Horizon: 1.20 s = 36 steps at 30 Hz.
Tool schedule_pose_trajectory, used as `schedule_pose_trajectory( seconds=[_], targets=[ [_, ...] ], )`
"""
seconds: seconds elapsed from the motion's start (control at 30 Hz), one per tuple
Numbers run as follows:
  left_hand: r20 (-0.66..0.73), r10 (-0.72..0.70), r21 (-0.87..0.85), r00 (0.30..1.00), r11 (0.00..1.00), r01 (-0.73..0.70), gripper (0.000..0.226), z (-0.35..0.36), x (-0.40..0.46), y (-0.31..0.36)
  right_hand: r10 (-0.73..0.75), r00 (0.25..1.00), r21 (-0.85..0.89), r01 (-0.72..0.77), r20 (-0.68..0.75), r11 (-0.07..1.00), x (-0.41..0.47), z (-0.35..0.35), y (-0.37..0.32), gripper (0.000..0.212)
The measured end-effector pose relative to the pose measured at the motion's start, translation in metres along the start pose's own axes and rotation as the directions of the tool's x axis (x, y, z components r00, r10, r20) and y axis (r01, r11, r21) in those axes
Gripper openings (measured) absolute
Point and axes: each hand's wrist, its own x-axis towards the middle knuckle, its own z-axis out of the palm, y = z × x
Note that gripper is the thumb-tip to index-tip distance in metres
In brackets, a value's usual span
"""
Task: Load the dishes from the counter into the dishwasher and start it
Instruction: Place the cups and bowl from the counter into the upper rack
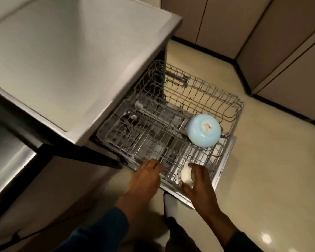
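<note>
Wire, head view: grey lower rack [149, 140] pulled out over the open dishwasher door [225, 153], a second rack [207, 99] extended beyond it on the far side.
Right hand [195, 180]: I've got it curled round a small white cup [186, 174], mouth apparently turned down, at the near right corner of the lower rack.
Left hand [147, 174]: resting on the near rail of the lower rack, fingers bent over the wire, steadying it by the look of things.
Already loaded: pale blue bowl [204, 130] upside down, further back on the right; which rack carries it I cannot tell.
Counter [71, 57]: grey top on the left, nothing on the part I can see.
Step in hand, my read: seating the cup between tines.
Doing it well: keep the mouth down and slightly tilted so it drains, settle it fully before letting go, hold the rack steady with the left hand, leave clear space between cup and bowl.
Risk: cup tipping if it perches on a tine tip.
</note>
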Motion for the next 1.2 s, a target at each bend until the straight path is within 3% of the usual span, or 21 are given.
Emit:
schedule_pose_trajectory(
  seconds=[0.2,0.4,0.63,0.87,1.0,1.2],
  targets=[
    [0.204,0.029,0.023,0.979,0.999,-0.035,0.036,0.037,0.015,-0.012,-0.02,0.988,-0.047,0.027,0.152,0.999,0.033,0.019,0.039,0.066],
    [0.152,0.016,0.113,0.988,0.993,-0.034,0.024,0.046,0.016,-0.006,-0.107,0.937,-0.262,0.201,0.332,0.944,0.049,0.034,0.064,0.072],
    [0.089,-0.009,0.091,0.996,0.996,0.001,0.012,0.05,0.017,-0.005,-0.136,0.867,-0.396,0.353,0.48,0.848,0.06,0.047,0.078,0.084],
    [0.035,-0.008,0.044,0.999,0.999,0.006,0.016,0.048,0.013,-0.003,-0.119,0.88,-0.477,0.357,0.459,0.803,0.06,0.036,0.065,0.094],
    [-0.01,-0.037,-0.019,0.999,0.999,0.037,0.041,0.04,0.003,-0.004,-0.183,0.918,-0.418,0.328,0.351,0.847,0.06,0.011,0.044,0.091],
    [-0.154,-0.123,-0.073,0.98,0.991,0.112,0.049,0.0,-0.038,-0.018,-0.334,0.941,-0.241,0.338,0.062,0.91,0.059,-0.022,-0.018,0.045]
  ],
)
